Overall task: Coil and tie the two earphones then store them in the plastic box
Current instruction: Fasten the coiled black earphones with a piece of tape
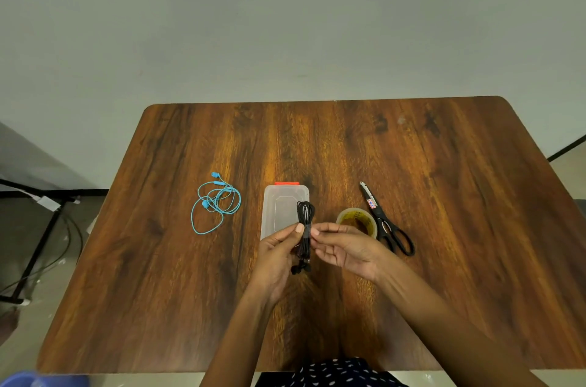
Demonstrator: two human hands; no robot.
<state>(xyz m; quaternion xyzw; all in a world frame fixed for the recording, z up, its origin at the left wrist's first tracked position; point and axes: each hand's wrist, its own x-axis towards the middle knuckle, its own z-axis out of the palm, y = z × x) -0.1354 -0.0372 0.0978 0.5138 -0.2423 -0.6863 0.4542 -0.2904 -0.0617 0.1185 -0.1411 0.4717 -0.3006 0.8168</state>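
Note:
A black earphone [305, 215], folded into a long narrow bundle, is held upright above the table's middle. My left hand [279, 252] grips the bundle at its waist, thumb on top; the earbuds dangle below it. My right hand [344, 247] pinches the same waist from the right with thumb and forefinger. Just behind the bundle lies the clear plastic box [280, 209] with a red clasp, its lid closed. A blue earphone [215, 201] lies loose and tangled on the table to the left of the box.
A roll of clear tape [356, 218] sits right of the box, partly behind my right hand. Black-handled scissors [385, 222] lie beside it, blades pointing away. The wooden table [444, 196] stands against a wall; a black metal stand [38, 228] is at the left.

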